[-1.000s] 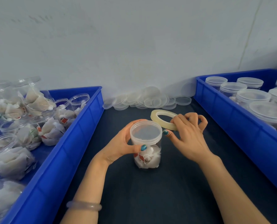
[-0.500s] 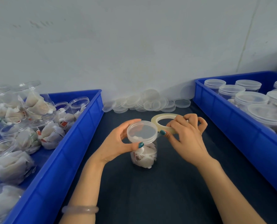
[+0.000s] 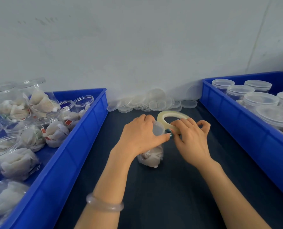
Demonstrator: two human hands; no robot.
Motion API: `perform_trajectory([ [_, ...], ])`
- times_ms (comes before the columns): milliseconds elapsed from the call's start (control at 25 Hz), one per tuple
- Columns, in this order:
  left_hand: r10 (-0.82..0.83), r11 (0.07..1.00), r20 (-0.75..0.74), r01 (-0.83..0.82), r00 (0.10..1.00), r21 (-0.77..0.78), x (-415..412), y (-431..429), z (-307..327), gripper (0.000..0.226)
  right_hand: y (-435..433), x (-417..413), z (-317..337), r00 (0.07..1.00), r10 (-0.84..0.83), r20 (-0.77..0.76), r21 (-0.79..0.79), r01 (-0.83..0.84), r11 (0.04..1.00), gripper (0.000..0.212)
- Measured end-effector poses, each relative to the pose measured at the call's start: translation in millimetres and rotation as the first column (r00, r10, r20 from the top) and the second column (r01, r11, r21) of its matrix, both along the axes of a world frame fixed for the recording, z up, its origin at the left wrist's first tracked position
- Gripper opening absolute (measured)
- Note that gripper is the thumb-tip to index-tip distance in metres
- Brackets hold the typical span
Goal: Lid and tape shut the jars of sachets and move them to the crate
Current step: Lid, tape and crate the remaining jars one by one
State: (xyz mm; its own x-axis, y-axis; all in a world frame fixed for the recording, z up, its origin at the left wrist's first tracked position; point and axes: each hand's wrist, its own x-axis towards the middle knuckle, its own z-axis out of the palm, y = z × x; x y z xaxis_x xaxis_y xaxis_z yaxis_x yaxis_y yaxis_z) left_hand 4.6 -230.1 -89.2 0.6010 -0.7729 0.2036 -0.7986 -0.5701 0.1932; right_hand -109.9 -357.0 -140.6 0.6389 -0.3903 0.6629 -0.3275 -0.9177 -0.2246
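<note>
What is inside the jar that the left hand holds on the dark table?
White sachets show through the clear wall of the jar, low down. The left hand covers its upper part and most of the lid, so how high they reach cannot be seen.

Worker's two forearms are bare from wrist to btm edge of frame, seen via head-worn cam. On the wrist behind the left hand sits a smooth, rounded, translucent bangle, pale grey-pink w/ a milky, glassy sheen. The left thumbnail and, on the right hand, the right thumbnail are painted dark teal w/ a glossy finish; other nails can't be made out.
</note>
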Motion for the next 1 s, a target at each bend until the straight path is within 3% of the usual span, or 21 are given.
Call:
perform_trajectory([
  [120, -0.041, 0.995, 0.026, 0.043, 0.999, -0.09, 0.3, 3.7, -4.9, 0.056, 8.2, 9.9, -1.7, 0.998, -0.067, 0.023, 0.05, 0.065, 0.997, 0.01],
  [360, -0.047, 0.995, 0.022, 0.049, 0.999, -0.087, -2.4, 0.6, 5.0, 0.051, 16.8, 34.6, -3.8, 0.977, -0.212, 0.023, 0.102, 0.209, 0.973, 0.024],
  [480, -0.162, 0.978, 0.019, 0.163, 0.987, -0.129, -23.6, 9.2, -3.0, 0.051, -26.2, 48.8, 11.7, 0.902, -0.418, -0.108, 0.312, 0.43, 0.847, 0.03],
  [520, -0.174, 0.975, -0.018, 0.17, 0.985, -0.14, -29.1, 12.5, -4.3, 0.05, -39.0, 49.1, 20.0, 0.903, -0.411, -0.127, 0.363, 0.428, 0.828, 0.032],
  [600, -0.167, 0.977, -0.071, 0.155, 0.983, -0.147, -30.4, 11.5, -3.9, 0.043, -49.5, 48.3, 18.8, 0.947, -0.306, -0.1, 0.264, 0.322, 0.909, 0.033],
  [680, -0.166, 0.98, -0.065, 0.157, 0.984, -0.125, -28.3, 8.5, -0.5, 0.035, -39.0, 41.2, 7.8, 0.971, -0.171, -0.168, 0.255, 0.211, 0.944, 0.035],
  [840, -0.098, 0.983, -0.096, 0.082, 0.991, -0.164, -32.3, 1.4, -2.7, 0.03, -20.3, 16.7, -35.0, 0.888, -0.067, -0.455, 0.178, 0.165, 0.97, 0.024],
  [1000, 0.067, 0.983, -0.187, -0.097, 0.98, -0.157, -34.5, -14.3, 4.6, 0.021, -9.2, 6.7, -46.1, 0.844, 0.051, -0.534, 0.133, 0.024, 0.991, 0.029],
])
